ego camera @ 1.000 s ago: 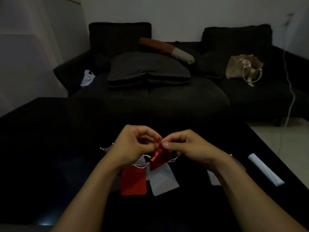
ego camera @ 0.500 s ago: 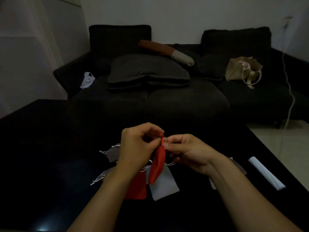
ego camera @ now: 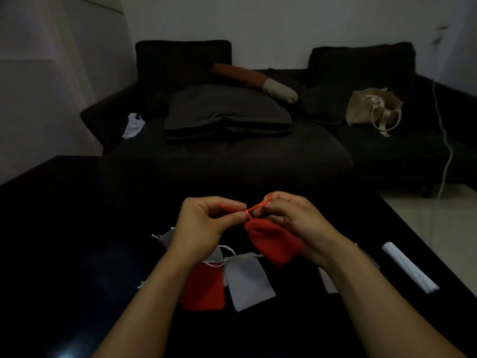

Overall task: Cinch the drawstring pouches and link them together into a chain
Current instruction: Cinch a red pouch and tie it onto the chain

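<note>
dim room, black sofa [ego camera: 258,156] behind black table [ego camera: 77,228]. red pouch [ego camera: 273,241] off the table, hanging below both hands; orange drawstring [ego camera: 254,206] running left-right between them. left hand [ego camera: 204,223], right hand [ego camera: 296,218]: fingers pinched narrow on cord ends. beneath: flat red pouch [ego camera: 204,290], grey pouch [ego camera: 247,280], untied. white roll [ego camera: 410,270] well right, clear.

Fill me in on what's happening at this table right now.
A person is working on a red drawstring pouch held above a dark table. The left hand and right hand each pinch an end of its orange cord, pulled apart above the gathered mouth. Another red pouch and a grey pouch lie flat below, not yet visibly joined to it.
</note>
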Motion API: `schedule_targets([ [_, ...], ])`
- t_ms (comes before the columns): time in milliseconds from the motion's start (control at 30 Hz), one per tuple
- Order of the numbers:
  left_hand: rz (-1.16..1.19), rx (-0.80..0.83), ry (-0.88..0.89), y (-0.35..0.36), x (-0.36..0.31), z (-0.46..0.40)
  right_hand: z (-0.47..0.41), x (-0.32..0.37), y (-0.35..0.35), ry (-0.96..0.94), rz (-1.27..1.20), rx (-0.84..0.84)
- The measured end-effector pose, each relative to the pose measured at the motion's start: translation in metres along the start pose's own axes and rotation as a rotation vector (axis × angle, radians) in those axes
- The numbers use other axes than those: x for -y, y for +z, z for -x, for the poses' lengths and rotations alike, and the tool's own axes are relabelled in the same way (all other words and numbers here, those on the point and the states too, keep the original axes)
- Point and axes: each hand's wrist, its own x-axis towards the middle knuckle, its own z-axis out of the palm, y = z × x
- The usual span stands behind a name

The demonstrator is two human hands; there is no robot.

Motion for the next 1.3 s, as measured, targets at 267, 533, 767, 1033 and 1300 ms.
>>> schedule_targets([
  [267, 0.122, -0.04, -0.031, 0.003, -0.003, 0.001, 0.005, -0.001, 0.004, 0.002, -0.042, 0.044],
  [533, 0.08, -0.068, 0.048, 0.006, -0.003, 0.002, 0.005, 0.003, 0.005, 0.004, -0.108, 0.061],
  [767, 0.103, -0.092, 0.044, 0.004, -0.002, 0.0, 0.008, 0.002, 0.004, -0.066, -0.074, 0.173],
  [1033, 0.155, -0.074, 0.008, 0.004, -0.005, 0.001, 0.008, 0.0, 0.005, -0.13, -0.024, 0.138],
  [1300, 0.191, -0.026, -0.046, 0.003, -0.005, 0.002, 0.0, -0.004, 0.007, -0.135, -0.16, 0.073],
])
